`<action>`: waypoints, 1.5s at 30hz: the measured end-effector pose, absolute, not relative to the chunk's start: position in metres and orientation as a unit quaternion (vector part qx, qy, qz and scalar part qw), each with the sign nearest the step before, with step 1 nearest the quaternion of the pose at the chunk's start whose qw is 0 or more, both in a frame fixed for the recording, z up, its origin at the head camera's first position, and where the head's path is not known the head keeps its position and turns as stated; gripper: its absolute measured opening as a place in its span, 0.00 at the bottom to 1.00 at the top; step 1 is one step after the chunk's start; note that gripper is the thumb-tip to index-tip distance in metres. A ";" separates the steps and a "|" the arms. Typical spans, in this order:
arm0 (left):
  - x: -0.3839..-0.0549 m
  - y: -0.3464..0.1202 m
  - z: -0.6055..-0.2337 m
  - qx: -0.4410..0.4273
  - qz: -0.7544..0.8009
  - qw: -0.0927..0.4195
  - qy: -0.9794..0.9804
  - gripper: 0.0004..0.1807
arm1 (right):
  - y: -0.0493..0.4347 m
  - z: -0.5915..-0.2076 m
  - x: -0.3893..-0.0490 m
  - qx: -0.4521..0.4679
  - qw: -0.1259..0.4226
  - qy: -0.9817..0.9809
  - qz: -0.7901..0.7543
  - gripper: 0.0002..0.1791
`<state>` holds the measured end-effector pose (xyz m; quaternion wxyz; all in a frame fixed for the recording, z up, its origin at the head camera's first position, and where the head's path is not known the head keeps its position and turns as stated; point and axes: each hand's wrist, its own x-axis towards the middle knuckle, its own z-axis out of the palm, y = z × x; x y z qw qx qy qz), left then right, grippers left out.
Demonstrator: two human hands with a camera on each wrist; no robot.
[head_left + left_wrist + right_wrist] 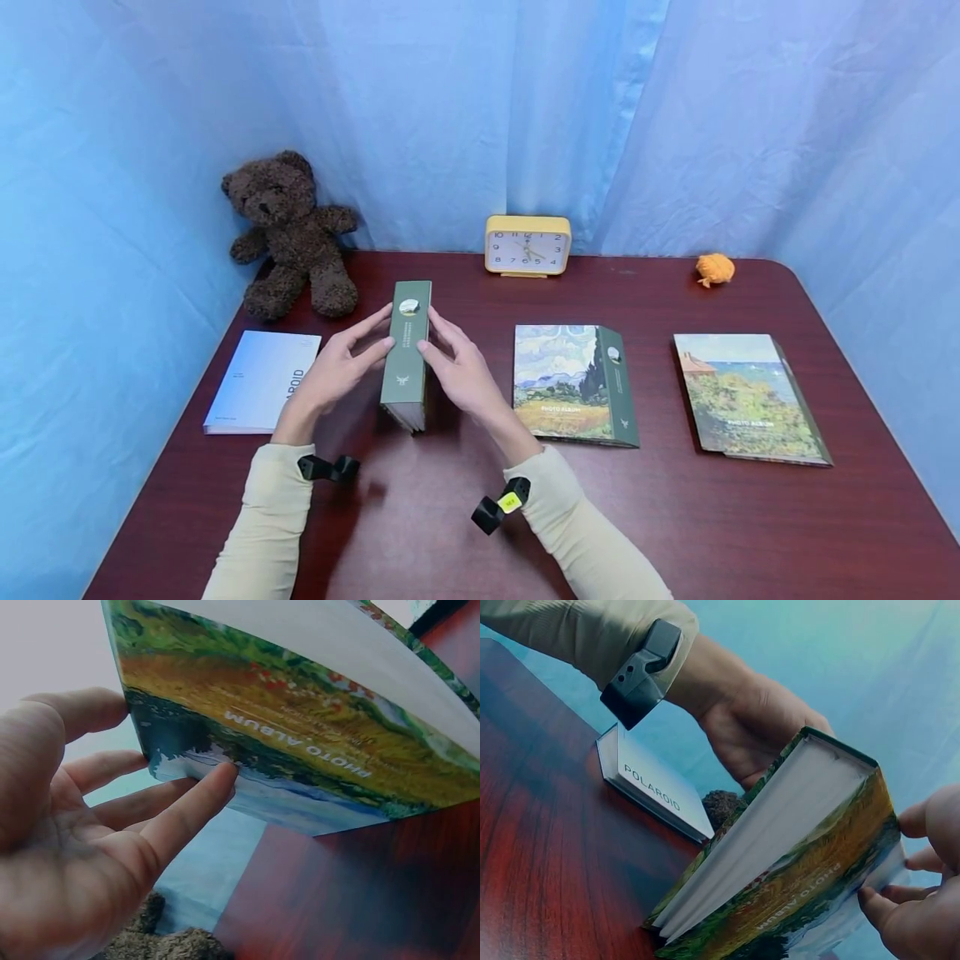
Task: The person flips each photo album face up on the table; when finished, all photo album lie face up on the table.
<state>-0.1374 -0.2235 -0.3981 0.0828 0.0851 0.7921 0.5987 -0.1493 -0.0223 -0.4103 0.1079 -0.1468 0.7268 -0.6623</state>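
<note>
A thick green-spined photo album (406, 350) stands spine up on the table, its painted covers on either side and its pages hanging below. On one side my left hand (333, 371) touches the album, thumb at the spine edge and nearly straight fingers along the cover, as the left wrist view shows. Opposite it, my right hand (468, 379) presses the other cover in the same way, its fingertips (870, 896) on the painting. Between them the two hands steady the album. In the left wrist view the lettering "PHOTO ALBUM" shows on the cover.
A blue-white Polaroid album (258, 383) lies at the left, below a brown teddy bear (288, 237). Two more painted albums lie right of my hands: a wheatfield album (558, 387) and a seaside album (738, 392). A yellow clock (527, 247) and an orange bundle (715, 269) stand at the back.
</note>
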 end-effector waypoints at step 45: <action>-0.118 -0.290 -0.399 0.023 0.430 0.121 0.894 0.37 | -0.059 -0.465 -0.137 -0.166 0.130 0.856 -0.472 0.38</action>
